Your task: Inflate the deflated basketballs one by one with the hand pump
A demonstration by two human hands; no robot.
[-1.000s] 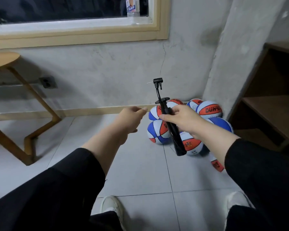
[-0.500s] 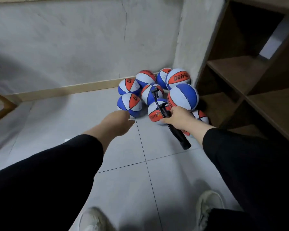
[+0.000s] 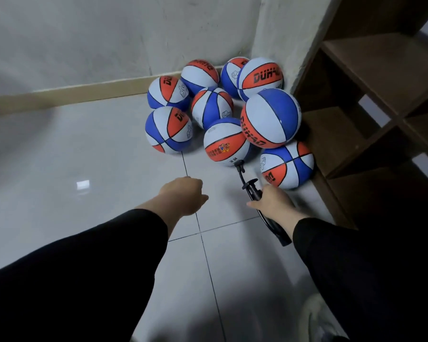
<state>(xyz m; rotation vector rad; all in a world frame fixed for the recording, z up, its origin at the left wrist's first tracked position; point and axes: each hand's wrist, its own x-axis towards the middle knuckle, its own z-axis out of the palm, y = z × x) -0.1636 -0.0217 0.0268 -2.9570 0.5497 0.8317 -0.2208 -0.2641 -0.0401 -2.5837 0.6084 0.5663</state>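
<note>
Basketballs point(image 3: 232, 112) piled on tiled floor point(image 3: 97, 169) in the corner, against the wooden shelf unit point(image 3: 371, 99): eight visible, all red, white and blue. Biggest-looking ball point(image 3: 272, 117) perched on top of the pile, touching the shelf unit's front edge. Ball with small printed logo point(image 3: 226, 144) just left of and below it, away from the shelf. Low ball point(image 3: 288, 164) tucked against the shelf unit's bottom corner. Loose ball point(image 3: 168, 129) on the pile's far side from the shelf, resting on the floor. Four more behind, toward the wall point(image 3: 109, 40) and concrete pillar point(image 3: 277, 28); rearmost one beside the pillar lettered DUHAO.

Hand pump point(image 3: 255, 196), black, gripped round the barrel by right hand point(image 3: 273, 203), fingers curled around it, thumb pointing away from the shelf. Pump tilted, nozzle end up and forward, tip right at the lower edge of the logo ball; cannot tell if touching or inserted. Small crossbar just above the grip. Rear end of pump sticking out past the wrist, over the floor.

Left hand point(image 3: 183, 193) holding nothing, loosely curled, knuckles up, hovering over the floor farther from the shelf than the pump, near but apart from the balls. Black sleeves on both arms. Pale shoe point(image 3: 316, 314) partly seen at bottom, near the shelf side. Baseboard point(image 3: 72, 95) along the wall behind the pile.
</note>
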